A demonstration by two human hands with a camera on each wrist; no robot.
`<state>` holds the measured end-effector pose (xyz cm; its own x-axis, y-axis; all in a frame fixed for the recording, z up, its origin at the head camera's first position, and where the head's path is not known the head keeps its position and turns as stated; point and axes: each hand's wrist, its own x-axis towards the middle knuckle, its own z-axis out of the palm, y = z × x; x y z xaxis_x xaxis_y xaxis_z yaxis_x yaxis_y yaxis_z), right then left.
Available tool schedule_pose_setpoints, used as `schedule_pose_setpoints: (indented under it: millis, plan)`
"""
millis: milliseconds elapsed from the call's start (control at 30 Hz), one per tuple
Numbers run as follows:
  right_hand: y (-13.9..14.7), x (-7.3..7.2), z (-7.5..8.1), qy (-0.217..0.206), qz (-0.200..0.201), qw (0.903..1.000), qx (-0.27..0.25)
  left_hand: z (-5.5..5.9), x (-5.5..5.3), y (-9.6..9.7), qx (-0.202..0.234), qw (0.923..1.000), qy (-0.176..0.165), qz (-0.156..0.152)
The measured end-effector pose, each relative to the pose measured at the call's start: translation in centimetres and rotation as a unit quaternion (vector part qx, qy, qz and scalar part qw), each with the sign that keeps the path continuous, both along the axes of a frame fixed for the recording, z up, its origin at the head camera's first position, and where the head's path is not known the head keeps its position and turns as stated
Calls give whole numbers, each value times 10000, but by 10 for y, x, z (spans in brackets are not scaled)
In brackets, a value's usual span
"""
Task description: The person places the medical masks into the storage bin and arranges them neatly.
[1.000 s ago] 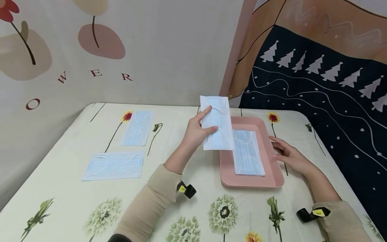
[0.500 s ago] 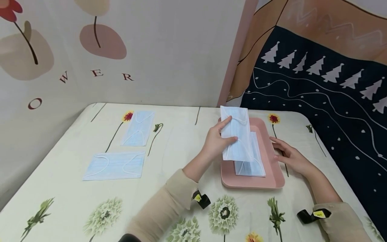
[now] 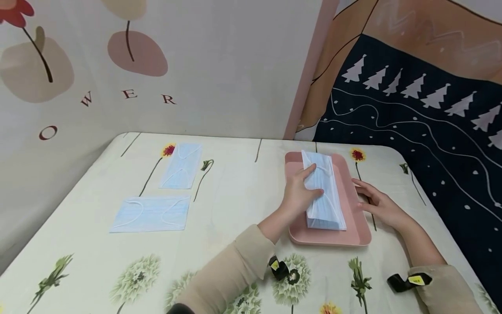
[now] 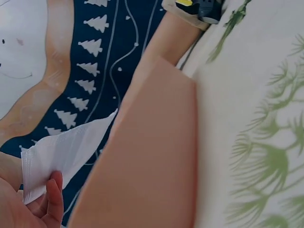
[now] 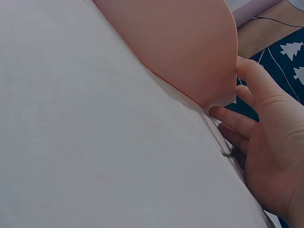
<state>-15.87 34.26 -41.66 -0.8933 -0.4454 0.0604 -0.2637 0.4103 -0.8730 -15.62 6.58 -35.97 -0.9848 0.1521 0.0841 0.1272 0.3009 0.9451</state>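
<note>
My left hand [image 3: 297, 194] pinches a pale blue disposable face mask [image 3: 328, 198] between thumb and fingers. The mask is held low over the pink tray [image 3: 354, 229], almost lined up with another mask lying in it, which it mostly covers. From the left wrist, the held mask [image 4: 66, 152] is seen edge-on past the tray's side wall [image 4: 152, 156]. My right hand [image 3: 378, 207] is at the tray's right side, fingertips at its rim. In the right wrist view, the fingers [image 5: 237, 121] rest loosely against the tray's outer wall [image 5: 185, 42].
Two more masks lie on the left of the table: an upright one [image 3: 181, 165] at the back and a sideways one [image 3: 150, 213] nearer me. A flower-print cloth [image 3: 235, 183] covers the table. A pale curtain [image 3: 219, 78] hangs behind.
My left hand has carried the mask rightward and down, from beside the tray to over the mask inside. My right hand has stayed at the tray's right side.
</note>
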Motion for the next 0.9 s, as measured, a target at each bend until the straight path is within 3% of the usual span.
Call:
schedule_pose_setpoints:
  millis: [200,900]
  plan:
    - [-1,1,0,52,35,10000,-57,-10,-2,9,-290,9995,119,76]
    - [-4,2,1,26,72,9998,-185,-27,-8,26,-1132,9925,-431,191]
